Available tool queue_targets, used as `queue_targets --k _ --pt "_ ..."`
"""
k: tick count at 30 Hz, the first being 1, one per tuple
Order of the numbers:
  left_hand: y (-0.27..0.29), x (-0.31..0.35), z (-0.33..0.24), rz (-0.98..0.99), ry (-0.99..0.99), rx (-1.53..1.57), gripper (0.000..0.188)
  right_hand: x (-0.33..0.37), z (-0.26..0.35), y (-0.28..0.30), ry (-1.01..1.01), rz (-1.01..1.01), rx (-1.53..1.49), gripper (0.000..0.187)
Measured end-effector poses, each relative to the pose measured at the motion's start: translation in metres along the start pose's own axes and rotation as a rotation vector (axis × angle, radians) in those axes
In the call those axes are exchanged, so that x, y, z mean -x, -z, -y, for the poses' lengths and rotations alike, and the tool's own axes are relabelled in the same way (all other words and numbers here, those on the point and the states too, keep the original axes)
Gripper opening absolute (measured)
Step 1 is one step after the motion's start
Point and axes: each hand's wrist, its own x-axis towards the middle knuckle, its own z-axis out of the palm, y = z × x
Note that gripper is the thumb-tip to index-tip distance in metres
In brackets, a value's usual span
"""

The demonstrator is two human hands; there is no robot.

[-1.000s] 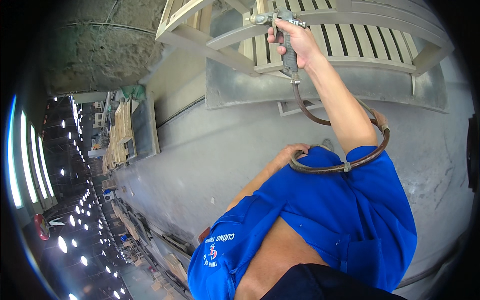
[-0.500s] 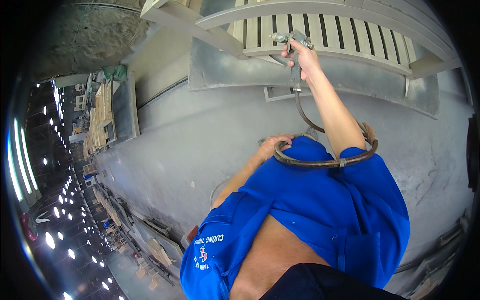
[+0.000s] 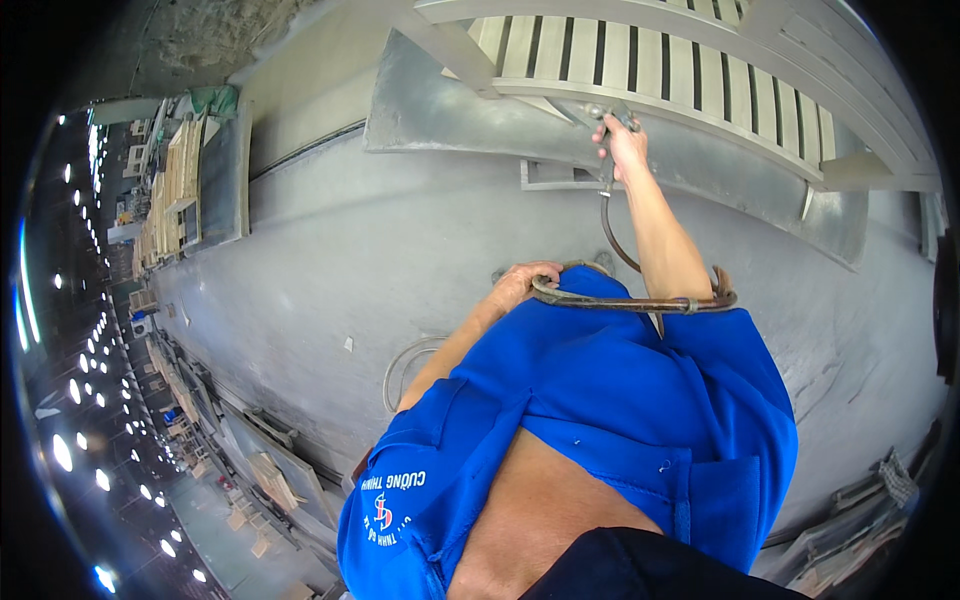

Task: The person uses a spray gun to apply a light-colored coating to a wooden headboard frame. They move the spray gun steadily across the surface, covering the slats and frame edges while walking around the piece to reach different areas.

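My right hand (image 3: 628, 152) grips a metal spray gun (image 3: 607, 172) with a hose running down from its handle. Its head is beside the near rail of a pale slatted wooden bench (image 3: 614, 62), close to the rail's left end; whether they touch I cannot tell. Close to my waist, my left hand (image 3: 527, 282) is closed around a brown hose (image 3: 640, 303). That hose loops across the front of my blue shirt and past my right forearm.
Beneath the bench lies a grey, paint-dusted board (image 3: 450, 120). A small frame (image 3: 545, 176) rests by its near edge. More hose (image 3: 400, 370) coils on the floor to my left. Stacked wooden pieces (image 3: 182, 165) stand farther left, and more boards (image 3: 860, 530) lie at lower right.
My right hand has drawn the spray gun back toward me, from over the slats to the bench's near rail. The left hand keeps its hold on the hose. The whole view has shifted slightly.
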Motion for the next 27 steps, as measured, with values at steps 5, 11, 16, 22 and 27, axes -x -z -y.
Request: queue_targets --k 5,11,16,22,27 --pt "0.033 0.007 0.006 0.079 0.062 0.071 0.018 0.041 -0.042 -0.006 -0.005 -0.058 0.052 0.017" --pt "0.098 0.041 0.044 0.130 -0.233 -0.171 0.019 0.077 -0.117 -0.055 -0.008 -0.325 0.013 0.014" --pt "0.173 0.122 0.101 0.106 -0.190 -0.117 0.015 0.121 -0.136 -0.106 0.058 -0.484 -0.260 0.012" --pt "0.255 0.171 0.113 0.075 -0.060 0.050 0.010 0.206 -0.086 -0.185 0.428 -0.312 -0.445 0.021" --pt "0.311 0.187 0.096 0.048 -0.280 -0.291 0.009 0.244 -0.032 -0.249 0.747 -0.146 -0.555 0.025"
